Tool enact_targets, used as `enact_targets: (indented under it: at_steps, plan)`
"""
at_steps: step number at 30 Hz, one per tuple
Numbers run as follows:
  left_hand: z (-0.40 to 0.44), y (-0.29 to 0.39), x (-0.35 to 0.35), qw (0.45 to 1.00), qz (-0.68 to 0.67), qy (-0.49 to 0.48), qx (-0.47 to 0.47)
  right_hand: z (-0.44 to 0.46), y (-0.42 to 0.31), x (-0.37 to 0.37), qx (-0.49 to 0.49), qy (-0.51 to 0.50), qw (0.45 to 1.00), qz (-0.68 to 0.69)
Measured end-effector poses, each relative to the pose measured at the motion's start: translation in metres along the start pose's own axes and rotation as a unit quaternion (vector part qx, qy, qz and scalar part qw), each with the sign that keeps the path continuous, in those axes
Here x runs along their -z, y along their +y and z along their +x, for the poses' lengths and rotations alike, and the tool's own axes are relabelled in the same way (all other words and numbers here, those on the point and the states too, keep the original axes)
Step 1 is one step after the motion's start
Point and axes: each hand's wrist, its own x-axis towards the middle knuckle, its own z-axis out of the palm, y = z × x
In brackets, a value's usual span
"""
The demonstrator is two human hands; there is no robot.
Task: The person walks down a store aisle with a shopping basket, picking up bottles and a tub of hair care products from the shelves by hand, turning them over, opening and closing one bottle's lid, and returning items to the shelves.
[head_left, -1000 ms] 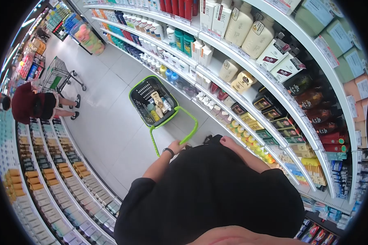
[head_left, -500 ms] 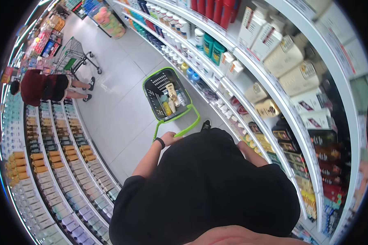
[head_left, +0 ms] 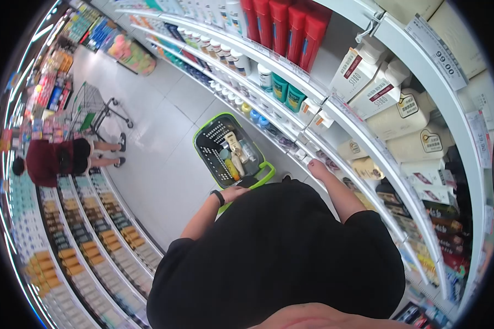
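My left hand (head_left: 235, 193), with a dark band at the wrist, is closed round the green handle of a shopping basket (head_left: 202, 131). The basket is dark with a bright green rim and hangs or stands just in front of me; I cannot tell if it touches the floor. Inside lie several bottles, among them a cream bottle (head_left: 235, 146) and a yellow one (head_left: 234, 170). My right hand (head_left: 316, 168) is held out by the lower shelves at the right, its fingers curled in, with nothing visible in them. Whether it touches the shelf does not show.
Tall shelves on the right carry red bottles (head_left: 282, 30), teal bottles (head_left: 287, 94) and boxed pump bottles (head_left: 362, 77). On the left, shelves (head_left: 88, 241) hold rows of products. A person (head_left: 55, 162) stands there beside a shopping cart (head_left: 88, 109). Tiled floor (head_left: 148, 148) runs between.
My right hand has come forward from beside my body toward the right shelves. The basket sits closer to my body, my left hand still on its handle. The view has turned slightly.
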Motion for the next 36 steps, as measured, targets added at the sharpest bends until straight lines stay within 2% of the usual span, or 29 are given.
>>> enact_targets:
  at_steps: [4, 6, 10, 12, 13, 15, 16, 18, 20, 23, 24, 25, 26, 28, 30, 31, 36]
  plan:
    - [-0.005, 0.027, 0.05, 0.999, 0.021, -0.035, -0.006, -0.052, -0.007, -0.011, -0.094, 0.026, 0.995, -0.006]
    - [-0.001, 0.033, 0.077, 0.993, 0.045, -0.05, -0.099, -0.081, 0.011, -0.037, -0.155, 0.013, 0.988, 0.02]
    - [0.032, 0.03, 0.112, 0.987, 0.068, -0.073, -0.124, -0.15, 0.04, -0.097, -0.22, 0.036, 0.974, 0.048]
    - [0.029, 0.045, 0.117, 0.99, 0.009, -0.064, -0.127, -0.171, 0.066, -0.147, -0.162, -0.022, 0.982, -0.098]
    - [0.036, 0.043, 0.119, 0.99, -0.025, -0.067, -0.123, -0.186, 0.043, -0.148, -0.179, -0.016, 0.98, -0.085]
    - [0.046, 0.041, 0.125, 0.987, -0.026, -0.105, -0.116, -0.213, -0.002, -0.149, -0.312, -0.032, 0.949, 0.04]
    - [0.049, 0.047, 0.125, 0.985, -0.043, -0.124, -0.113, -0.22, -0.012, -0.163, -0.328, -0.025, 0.943, 0.052]
    - [0.044, 0.062, 0.126, 0.979, 0.0, -0.151, -0.139, -0.231, -0.026, -0.19, -0.385, 0.081, 0.914, 0.102]
    - [0.036, 0.079, 0.125, 0.981, -0.061, -0.162, -0.084, -0.244, -0.029, -0.206, -0.4, 0.092, 0.904, 0.117]
    - [0.062, 0.069, 0.131, 0.977, -0.049, -0.186, -0.096, -0.258, -0.026, -0.223, -0.412, 0.08, 0.895, 0.15]
    - [0.067, 0.068, 0.132, 0.977, -0.048, -0.178, -0.104, -0.257, -0.011, -0.241, -0.381, 0.078, 0.915, 0.102]
    - [0.066, 0.071, 0.132, 0.978, -0.047, -0.178, -0.098, -0.26, -0.011, -0.246, -0.349, 0.075, 0.933, 0.054]
    - [0.067, 0.072, 0.131, 0.977, -0.037, -0.186, -0.095, -0.26, -0.01, -0.249, -0.357, 0.079, 0.929, 0.063]
    - [0.069, 0.07, 0.13, 0.979, -0.087, -0.167, -0.076, -0.257, -0.034, -0.223, -0.439, 0.112, 0.875, 0.171]
    - [0.071, 0.063, 0.13, 0.974, -0.1, -0.191, -0.068, -0.261, -0.04, -0.207, -0.454, 0.101, 0.869, 0.168]
    - [0.07, 0.06, 0.128, 0.976, -0.113, -0.171, -0.078, -0.264, -0.041, -0.2, -0.459, 0.109, 0.867, 0.164]
    - [0.079, 0.027, 0.12, 0.971, -0.183, -0.147, -0.045, -0.267, -0.037, -0.151, -0.422, 0.099, 0.89, 0.14]
